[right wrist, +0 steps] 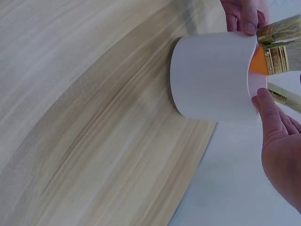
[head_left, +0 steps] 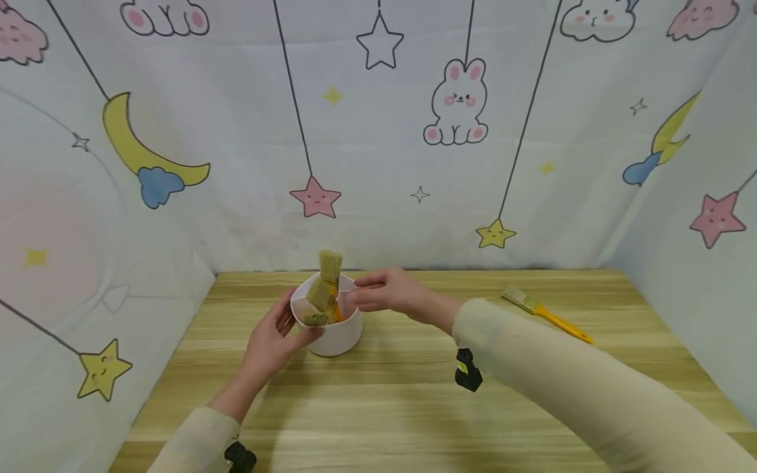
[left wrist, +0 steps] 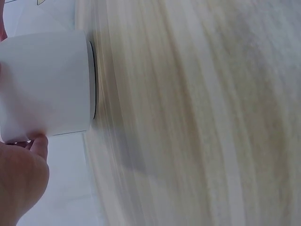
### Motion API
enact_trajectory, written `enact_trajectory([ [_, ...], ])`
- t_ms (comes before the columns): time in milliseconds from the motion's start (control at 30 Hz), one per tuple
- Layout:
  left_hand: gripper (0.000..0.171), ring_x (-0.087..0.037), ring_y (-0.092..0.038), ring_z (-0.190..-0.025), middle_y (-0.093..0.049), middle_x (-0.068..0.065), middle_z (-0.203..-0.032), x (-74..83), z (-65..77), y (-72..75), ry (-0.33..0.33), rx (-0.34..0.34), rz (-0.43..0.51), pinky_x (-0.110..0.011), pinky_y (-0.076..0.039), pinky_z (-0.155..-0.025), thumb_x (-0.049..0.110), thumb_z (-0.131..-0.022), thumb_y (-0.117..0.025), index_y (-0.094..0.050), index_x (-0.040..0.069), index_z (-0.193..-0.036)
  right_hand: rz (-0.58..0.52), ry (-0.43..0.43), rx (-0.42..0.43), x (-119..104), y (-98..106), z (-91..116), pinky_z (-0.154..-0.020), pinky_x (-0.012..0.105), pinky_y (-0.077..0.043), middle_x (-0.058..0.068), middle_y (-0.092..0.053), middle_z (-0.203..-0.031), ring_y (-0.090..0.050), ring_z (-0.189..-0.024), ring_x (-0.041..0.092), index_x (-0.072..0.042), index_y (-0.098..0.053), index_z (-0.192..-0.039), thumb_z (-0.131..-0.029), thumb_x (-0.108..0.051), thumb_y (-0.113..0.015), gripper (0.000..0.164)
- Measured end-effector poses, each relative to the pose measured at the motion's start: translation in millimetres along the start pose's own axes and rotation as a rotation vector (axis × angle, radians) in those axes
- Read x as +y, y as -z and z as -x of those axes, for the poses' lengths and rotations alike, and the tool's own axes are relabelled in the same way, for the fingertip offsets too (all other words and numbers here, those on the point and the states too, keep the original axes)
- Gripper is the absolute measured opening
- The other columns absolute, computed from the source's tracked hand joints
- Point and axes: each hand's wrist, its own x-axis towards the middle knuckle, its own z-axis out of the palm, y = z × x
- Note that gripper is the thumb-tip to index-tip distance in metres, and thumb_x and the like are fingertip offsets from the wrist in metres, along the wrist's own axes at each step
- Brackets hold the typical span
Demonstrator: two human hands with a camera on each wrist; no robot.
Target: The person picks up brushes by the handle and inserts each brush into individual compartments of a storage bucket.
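Note:
A white divided brush holder (head_left: 337,338) stands on the table, with inner walls showing. Three paintbrushes (head_left: 330,266) with pale bristles and orange handles stand in it, bristles up and leaning different ways. My left hand (head_left: 267,345) grips the holder from the left, thumb at the front rim and fingers round the far side. Over the right rim reaches my right hand (head_left: 399,293), fingers fairly straight. The right wrist view shows a digit of that hand (right wrist: 282,146) touching the rim, with no brush visibly held. Another paintbrush (head_left: 562,322), yellow-orange handled, lies apart on the right.
The wood-grain table (head_left: 414,407) meets a white printed cloth backdrop (head_left: 390,164) close behind the holder. Cloth also hangs at both sides. Black devices (head_left: 467,370) sit at both sleeves near the wrists.

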Motion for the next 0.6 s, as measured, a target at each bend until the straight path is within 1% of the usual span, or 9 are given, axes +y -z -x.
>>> enact_trajectory([
  [100,0.104,-0.035,-0.028,-0.161,-0.028,-0.021,-0.173,0.1,-1.2,1.5,-0.010,-0.004,-0.008,-0.044,-0.032,-0.128,0.015,-0.093,-0.086,-0.019,0.002,-0.170,-0.003,0.005,0.003,-1.2,6.9,2.6,-0.107,0.041,-0.059,0.027,-0.053,-0.155,-0.060,-0.136,0.042,0.012,-0.046,-0.155,-0.106,-0.010,-0.068,0.058],
  [167,0.104,-0.035,-0.029,-0.160,-0.029,-0.020,-0.173,-1.0,-2.5,3.2,-0.014,-0.010,-0.018,-0.043,-0.033,-0.127,0.015,-0.093,-0.087,-0.019,0.002,-0.170,0.006,0.005,0.012,-1.9,11.2,4.6,-0.107,0.041,-0.059,0.027,-0.056,-0.153,-0.061,-0.135,0.042,0.011,-0.048,-0.154,-0.106,-0.011,-0.068,0.057],
  [333,0.103,-0.036,-0.031,-0.159,-0.029,-0.020,-0.173,-5.5,-6.4,10.3,-0.036,-0.051,-0.039,-0.041,-0.036,-0.123,0.014,-0.093,-0.087,-0.021,0.003,-0.170,0.039,0.020,0.021,1.3,23.0,10.8,-0.107,0.042,-0.060,0.027,-0.057,-0.152,-0.065,-0.132,0.040,0.010,-0.050,-0.153,-0.107,-0.012,-0.066,0.053],
  [467,0.102,-0.039,-0.032,-0.158,-0.030,-0.021,-0.172,-6.5,-9.4,15.9,-0.047,-0.086,-0.029,-0.041,-0.036,-0.122,0.011,-0.093,-0.086,-0.021,0.003,-0.170,0.056,0.038,0.019,10.8,33.6,17.9,-0.106,0.040,-0.060,0.027,-0.056,-0.153,-0.063,-0.135,0.037,0.009,-0.050,-0.154,-0.107,-0.013,-0.066,0.054],
  [600,0.103,-0.040,-0.032,-0.158,-0.030,-0.021,-0.172,-4.3,-12.1,19.0,-0.038,-0.112,-0.040,-0.041,-0.037,-0.121,0.012,-0.093,-0.086,-0.019,0.005,-0.171,0.067,0.037,0.032,23.7,44.8,31.4,-0.106,0.040,-0.060,0.028,-0.057,-0.152,-0.063,-0.136,0.035,0.008,-0.049,-0.154,-0.107,-0.015,-0.068,0.056],
])
